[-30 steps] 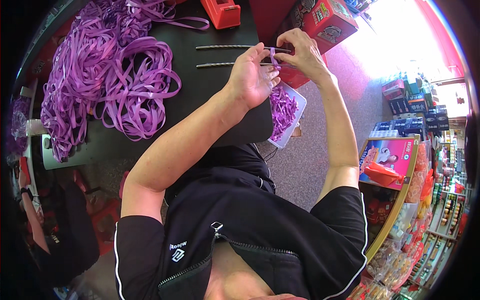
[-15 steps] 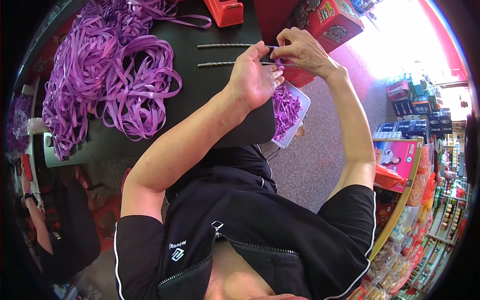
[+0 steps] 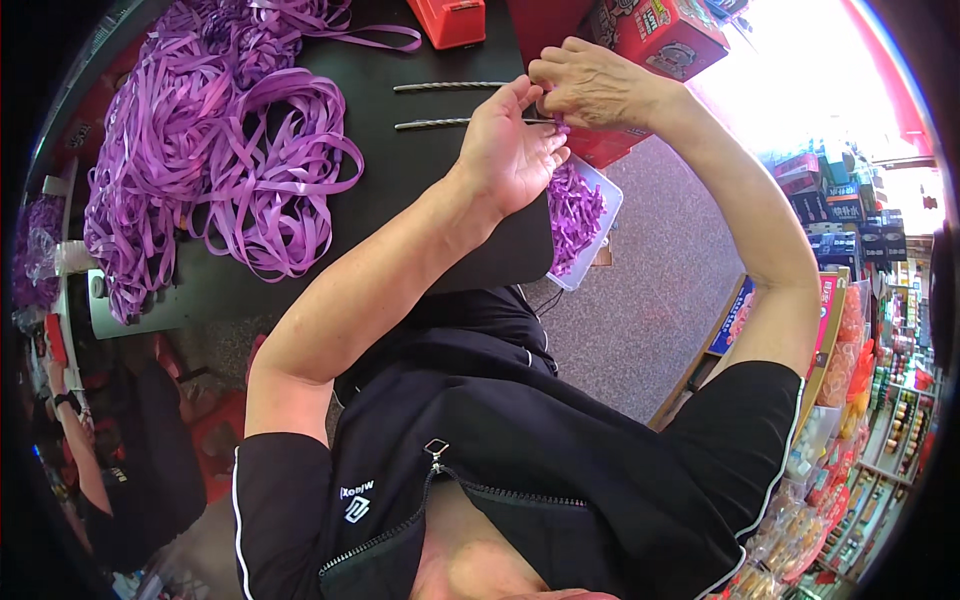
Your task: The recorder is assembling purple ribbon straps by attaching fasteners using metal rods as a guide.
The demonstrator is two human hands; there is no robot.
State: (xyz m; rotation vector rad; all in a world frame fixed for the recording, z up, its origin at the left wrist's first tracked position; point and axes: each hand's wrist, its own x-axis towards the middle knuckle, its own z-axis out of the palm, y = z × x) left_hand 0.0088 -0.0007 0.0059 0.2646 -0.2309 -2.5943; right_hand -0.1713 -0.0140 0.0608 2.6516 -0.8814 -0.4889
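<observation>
Hands meeting at the far edge of the black table (image 3: 420, 190): left hand (image 3: 510, 150) palm up, fingers loosely curled against the lower metal rod (image 3: 450, 123), right hand (image 3: 595, 85) pressed together, pinching a scrap of purple ribbon (image 3: 556, 125). Just below, white tray (image 3: 605, 215) full of cut purple pieces; further left, big heap of purple ribbon (image 3: 210, 160) spread across the tabletop.

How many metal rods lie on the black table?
2. The upper rod lies near the red box; the lower rod runs parallel below it, toward the left hand. Hands may hide more.
</observation>
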